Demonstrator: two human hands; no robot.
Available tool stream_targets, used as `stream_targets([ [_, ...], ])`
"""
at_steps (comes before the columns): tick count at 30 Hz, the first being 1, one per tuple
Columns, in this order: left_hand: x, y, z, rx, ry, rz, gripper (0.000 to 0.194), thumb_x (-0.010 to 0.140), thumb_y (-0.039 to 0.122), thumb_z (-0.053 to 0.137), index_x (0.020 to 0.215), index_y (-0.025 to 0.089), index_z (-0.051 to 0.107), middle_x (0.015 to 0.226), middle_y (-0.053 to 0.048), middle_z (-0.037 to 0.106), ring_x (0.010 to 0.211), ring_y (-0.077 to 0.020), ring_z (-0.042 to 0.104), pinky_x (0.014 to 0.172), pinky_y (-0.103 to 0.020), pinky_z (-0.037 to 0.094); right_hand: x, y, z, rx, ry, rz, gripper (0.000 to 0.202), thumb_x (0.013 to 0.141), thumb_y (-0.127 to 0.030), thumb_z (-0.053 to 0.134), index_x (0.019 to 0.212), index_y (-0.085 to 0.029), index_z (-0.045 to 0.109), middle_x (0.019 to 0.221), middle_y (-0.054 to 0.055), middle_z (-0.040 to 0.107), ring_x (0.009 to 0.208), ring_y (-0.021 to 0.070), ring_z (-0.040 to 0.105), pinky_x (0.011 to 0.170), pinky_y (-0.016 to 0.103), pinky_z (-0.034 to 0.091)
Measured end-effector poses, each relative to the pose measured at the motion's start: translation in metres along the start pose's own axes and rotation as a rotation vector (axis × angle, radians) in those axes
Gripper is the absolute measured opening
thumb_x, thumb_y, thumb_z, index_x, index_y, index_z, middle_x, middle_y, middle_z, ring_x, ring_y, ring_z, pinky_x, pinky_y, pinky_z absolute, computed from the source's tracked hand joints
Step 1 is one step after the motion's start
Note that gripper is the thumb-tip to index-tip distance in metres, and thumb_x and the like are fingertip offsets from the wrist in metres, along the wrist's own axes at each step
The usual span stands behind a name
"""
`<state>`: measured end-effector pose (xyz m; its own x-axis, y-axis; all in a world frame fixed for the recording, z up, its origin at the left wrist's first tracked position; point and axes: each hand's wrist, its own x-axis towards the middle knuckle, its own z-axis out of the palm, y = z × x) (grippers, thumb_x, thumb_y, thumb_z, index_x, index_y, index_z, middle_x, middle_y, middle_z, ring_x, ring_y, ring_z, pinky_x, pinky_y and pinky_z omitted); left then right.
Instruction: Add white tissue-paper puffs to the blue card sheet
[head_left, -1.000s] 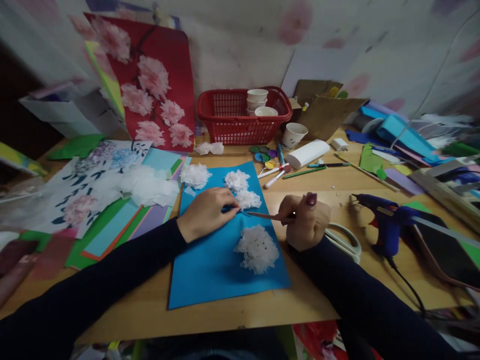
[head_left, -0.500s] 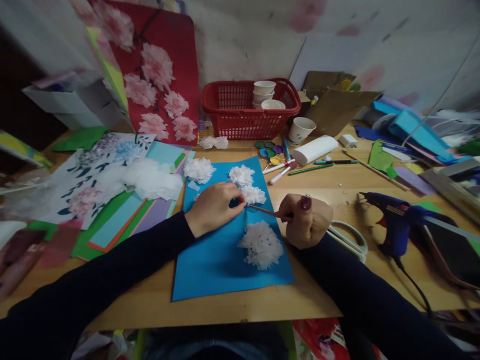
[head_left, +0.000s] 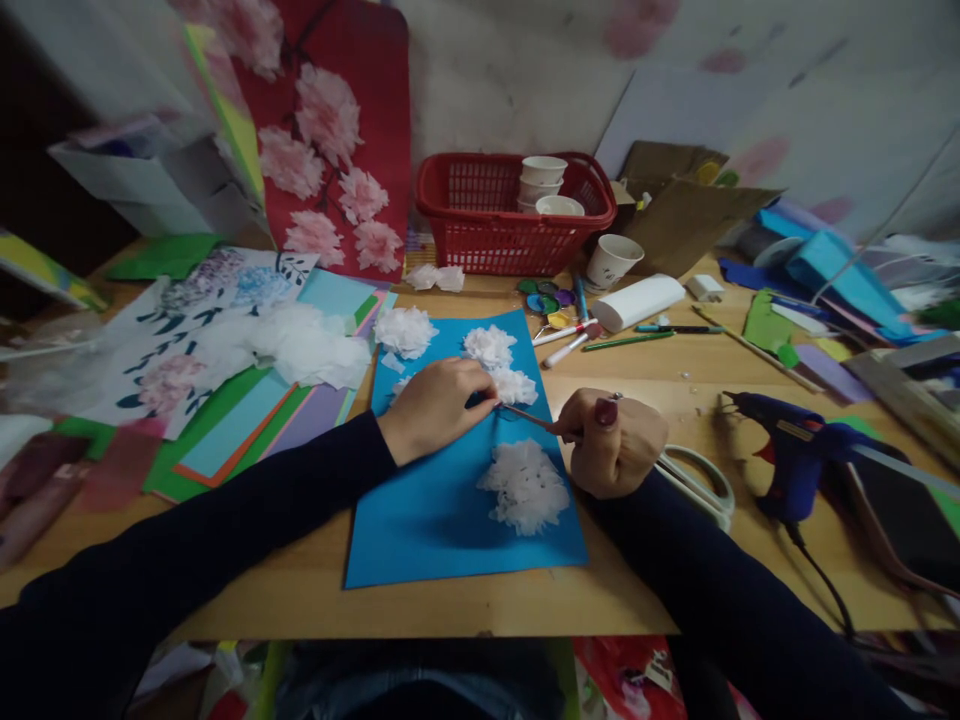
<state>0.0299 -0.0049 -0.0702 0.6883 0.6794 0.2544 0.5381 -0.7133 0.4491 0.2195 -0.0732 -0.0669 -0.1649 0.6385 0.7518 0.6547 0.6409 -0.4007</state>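
A thin brownish strip (head_left: 527, 415) stretches between my two hands over a blue sheet (head_left: 420, 535). My left hand (head_left: 442, 408) lies over the middle of the sheet and pinches the strip's left end. Just off the sheet's right edge, my right hand (head_left: 616, 442) is closed in a fist around the other end. White ruffled paper flowers sit on the sheet: one (head_left: 405, 331) at the far left corner, one (head_left: 489, 347) near the top right with another (head_left: 513, 385) touching it, and a larger one (head_left: 525, 487) nearer me. Another white piece is partly hidden behind my left hand.
On the right lie white-handled scissors (head_left: 701, 480), a blue glue gun (head_left: 795, 450) and a dark phone (head_left: 900, 510). A red basket (head_left: 510, 240) with cups stands at the back, near a paper cup (head_left: 615, 262). Coloured papers and white tissue (head_left: 315, 345) cover the left.
The camera view has shifted slightly. Both hands keep their hold on the strip, nearly still over the blue sheet.
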Motion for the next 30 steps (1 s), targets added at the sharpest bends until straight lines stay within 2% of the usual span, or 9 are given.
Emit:
stream_targets([
  [7,-0.001,-0.003,0.002,-0.003,-0.011,0.011,0.013,0.085,0.020,0.056,0.083,0.015,0.068,0.085,-0.005,0.066,0.082,-0.0189,0.059,0.076,-0.030,0.045,-0.001,-0.004,0.005,-0.028,0.017,-0.023,0.049,0.095,-0.026,0.030,0.053,-0.018,0.055,0.045,0.001,0.051,0.042,0.0088,0.048,0.044,0.023,0.035],
  [10,-0.002,-0.003,-0.001,-0.031,-0.027,0.026,0.012,0.081,0.014,0.053,0.083,0.014,0.065,0.085,-0.006,0.065,0.084,-0.0193,0.059,0.077,-0.031,0.045,0.005,-0.008,0.005,-0.102,-0.002,-0.017,0.048,0.095,-0.022,0.033,0.052,-0.018,0.055,0.045,0.000,0.052,0.039,0.0079,0.047,0.045,0.023,0.036],
  [14,-0.004,-0.004,-0.007,-0.043,-0.092,0.037,0.023,0.068,0.006,0.050,0.088,0.014,0.059,0.089,-0.007,0.061,0.087,-0.0208,0.057,0.078,-0.032,0.045,0.021,-0.018,0.010,-0.193,-0.012,0.087,0.050,0.095,-0.021,0.036,0.049,-0.018,0.054,0.041,-0.001,0.051,0.037,0.0085,0.048,0.046,0.025,0.036],
  [19,-0.005,-0.006,-0.010,-0.056,-0.130,0.043,0.032,0.062,0.004,0.047,0.091,0.015,0.054,0.092,-0.007,0.059,0.092,-0.0218,0.055,0.083,-0.032,0.044,0.036,-0.019,0.017,-0.194,-0.015,0.246,0.057,0.096,-0.031,0.034,0.043,-0.019,0.049,0.040,-0.001,0.051,0.039,0.0094,0.050,0.046,0.026,0.036],
  [22,-0.005,-0.006,-0.011,-0.060,-0.150,0.044,0.033,0.061,0.004,0.046,0.091,0.015,0.053,0.093,-0.007,0.058,0.091,-0.0219,0.054,0.082,-0.032,0.044,0.037,-0.015,0.016,-0.106,0.070,0.369,0.061,0.097,-0.036,0.031,0.042,-0.019,0.051,0.039,-0.001,0.050,0.038,0.0087,0.048,0.046,0.026,0.037],
  [26,-0.005,-0.005,-0.013,-0.056,-0.150,0.054,0.031,0.063,0.004,0.045,0.090,0.014,0.053,0.093,-0.008,0.058,0.088,-0.0216,0.055,0.078,-0.032,0.044,0.033,-0.010,0.012,0.076,0.250,0.509,0.064,0.096,-0.041,0.032,0.039,-0.021,0.050,0.032,-0.003,0.040,0.033,0.0089,0.042,0.041,0.026,0.034],
  [30,-0.005,-0.004,-0.015,-0.070,-0.158,0.052,0.031,0.064,0.002,0.043,0.091,0.014,0.054,0.093,-0.008,0.059,0.088,-0.0211,0.056,0.078,-0.032,0.045,0.027,0.001,0.007,0.198,0.383,0.465,0.059,0.094,-0.043,0.036,0.040,-0.022,0.050,0.032,-0.002,0.037,0.033,0.0106,0.037,0.037,0.028,0.027],
])
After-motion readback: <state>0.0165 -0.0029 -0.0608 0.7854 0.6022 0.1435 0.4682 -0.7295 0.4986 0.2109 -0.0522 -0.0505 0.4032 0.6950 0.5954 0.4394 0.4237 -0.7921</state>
